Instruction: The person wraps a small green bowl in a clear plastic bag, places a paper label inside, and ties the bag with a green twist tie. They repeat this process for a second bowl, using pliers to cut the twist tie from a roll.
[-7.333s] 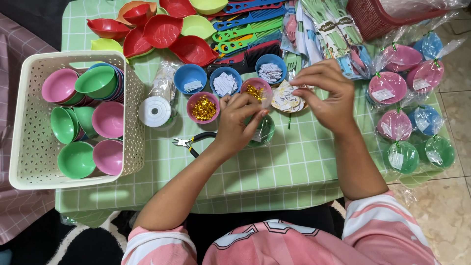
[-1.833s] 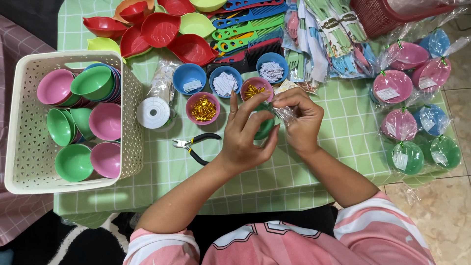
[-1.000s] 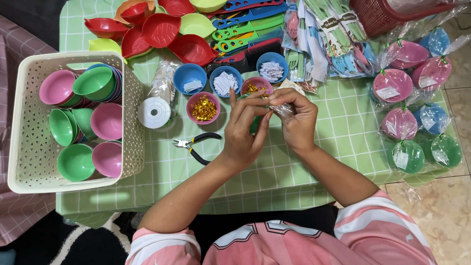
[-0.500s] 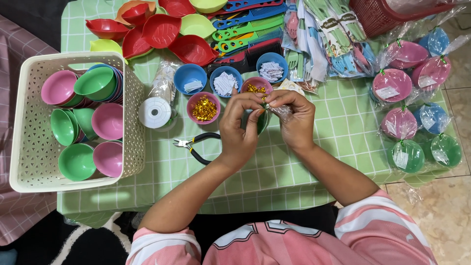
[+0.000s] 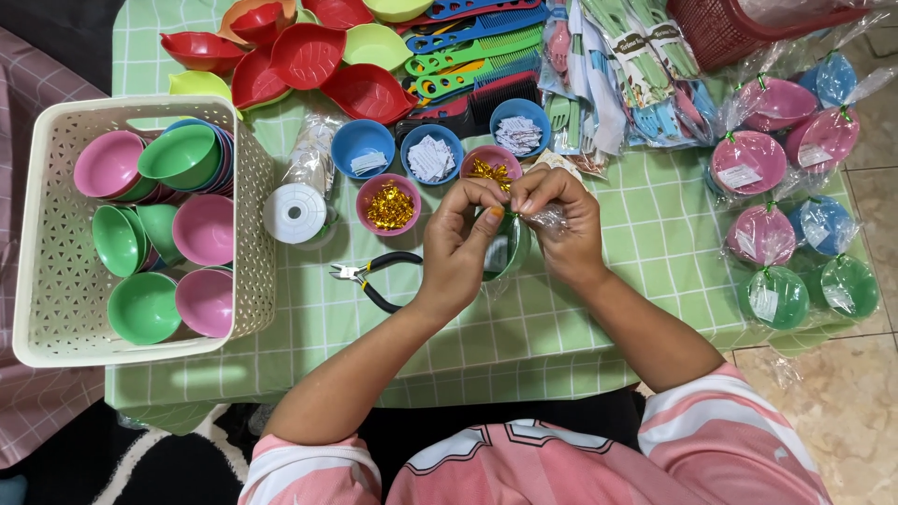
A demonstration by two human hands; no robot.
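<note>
Both hands, left hand (image 5: 465, 245) and right hand (image 5: 561, 224), have fingers pinched together on the wrapped green bowl (image 5: 508, 249); the thin plastic could tear or slip loose.

Between both hands, a small green glossy plastic bowl (image 5: 510, 245) sits in crinkly clear cellophane wrap (image 5: 550, 221). Just left of the left hand (image 5: 465, 245) lie black-handled metal pliers (image 5: 374, 274); beyond, shiny gold foil ties (image 5: 390, 206). Underneath, a smooth green checked vinyl tablecloth (image 5: 645, 245).
</note>
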